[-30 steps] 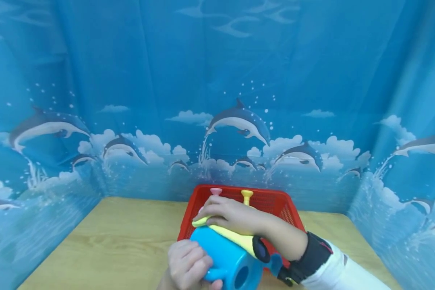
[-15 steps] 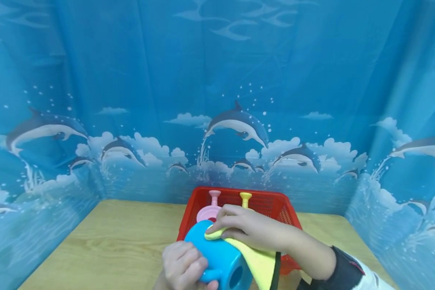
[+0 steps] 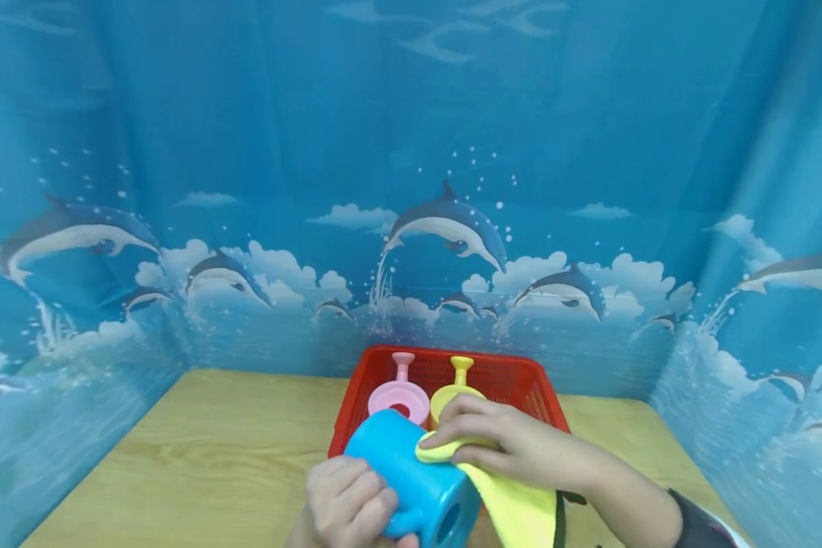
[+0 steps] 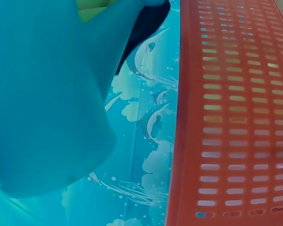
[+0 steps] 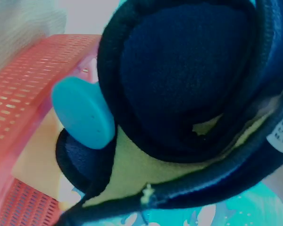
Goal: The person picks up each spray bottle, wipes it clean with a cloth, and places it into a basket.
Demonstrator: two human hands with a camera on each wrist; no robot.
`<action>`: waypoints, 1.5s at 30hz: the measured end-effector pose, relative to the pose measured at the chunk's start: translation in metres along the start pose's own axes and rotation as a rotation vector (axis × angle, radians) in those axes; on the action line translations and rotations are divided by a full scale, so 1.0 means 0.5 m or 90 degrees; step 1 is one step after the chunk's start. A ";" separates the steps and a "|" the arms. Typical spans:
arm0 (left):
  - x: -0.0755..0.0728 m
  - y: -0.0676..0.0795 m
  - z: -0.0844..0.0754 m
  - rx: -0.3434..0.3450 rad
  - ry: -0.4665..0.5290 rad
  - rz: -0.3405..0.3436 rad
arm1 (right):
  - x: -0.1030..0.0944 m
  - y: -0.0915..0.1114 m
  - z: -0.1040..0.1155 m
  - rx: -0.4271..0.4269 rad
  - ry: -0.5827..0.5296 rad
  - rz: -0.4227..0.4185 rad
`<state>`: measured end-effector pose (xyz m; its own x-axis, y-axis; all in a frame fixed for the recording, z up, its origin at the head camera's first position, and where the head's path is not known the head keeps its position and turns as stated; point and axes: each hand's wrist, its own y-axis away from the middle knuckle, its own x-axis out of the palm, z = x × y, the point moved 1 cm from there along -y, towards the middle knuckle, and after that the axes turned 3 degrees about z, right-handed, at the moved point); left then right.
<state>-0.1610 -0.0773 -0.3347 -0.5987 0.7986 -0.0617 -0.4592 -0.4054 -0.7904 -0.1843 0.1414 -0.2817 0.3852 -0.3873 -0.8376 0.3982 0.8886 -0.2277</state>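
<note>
A blue plastic watering can is tilted in front of me, its open end facing down toward the right. My left hand grips it by the handle. With fingers bent over a yellow cloth, my right hand presses it on the can's upper right side. The cloth's lower part hangs down, dark along its edge. In the left wrist view the can body fills the left side. The dark side of the cloth covers much of the right wrist view, beside the can's round sprinkler head.
Behind the can stands a red perforated basket on the wooden table. Inside it lie a pink watering can and a yellow watering can, partly hidden. A blue dolphin-print curtain encloses the back and sides.
My right hand and the cloth have slid right and down along the blue can, and more cloth hangs free. The pink and yellow cans show more. My left hand has barely moved.
</note>
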 end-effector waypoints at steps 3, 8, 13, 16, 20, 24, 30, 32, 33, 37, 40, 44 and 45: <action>-0.005 -0.007 0.001 0.000 -0.003 0.009 | 0.000 -0.011 -0.008 0.000 -0.010 -0.003; -0.014 -0.017 -0.005 -0.011 0.014 0.038 | 0.010 -0.034 -0.025 0.043 -0.040 -0.011; -0.022 -0.022 -0.010 -0.047 0.057 0.063 | 0.018 -0.062 -0.035 0.096 -0.046 -0.015; -0.024 -0.021 -0.011 -0.044 0.064 0.061 | 0.021 -0.086 -0.040 0.110 -0.024 -0.023; -0.023 -0.019 -0.012 -0.035 0.063 0.044 | 0.026 -0.112 -0.052 0.111 0.003 -0.024; -0.023 -0.016 -0.015 -0.058 0.074 0.044 | 0.029 -0.123 -0.061 0.105 0.015 -0.022; -0.025 -0.002 -0.011 -0.090 0.092 0.032 | 0.028 -0.110 -0.054 0.133 0.007 -0.038; -0.025 0.006 -0.010 -0.107 0.091 0.019 | 0.028 -0.100 -0.049 0.147 0.002 -0.042; -0.025 0.007 -0.010 -0.114 0.090 0.012 | 0.028 -0.095 -0.046 0.155 -0.002 -0.044; -0.023 -0.002 -0.004 -0.116 0.085 -0.017 | 0.029 -0.074 -0.039 0.167 -0.008 -0.048; -0.027 -0.016 0.000 -0.121 0.086 -0.022 | 0.030 -0.059 -0.034 0.158 -0.012 -0.052; -0.030 -0.022 -0.001 -0.145 0.084 -0.024 | 0.030 -0.037 -0.022 0.134 -0.008 -0.058; -0.030 -0.022 -0.001 -0.149 0.083 -0.025 | 0.030 -0.031 -0.018 0.125 -0.001 -0.062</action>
<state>-0.1464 -0.0847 -0.3255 -0.4875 0.8681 -0.0938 -0.3075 -0.2713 -0.9121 -0.1923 0.1243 -0.2952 0.3388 -0.4692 -0.8156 0.5880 0.7822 -0.2058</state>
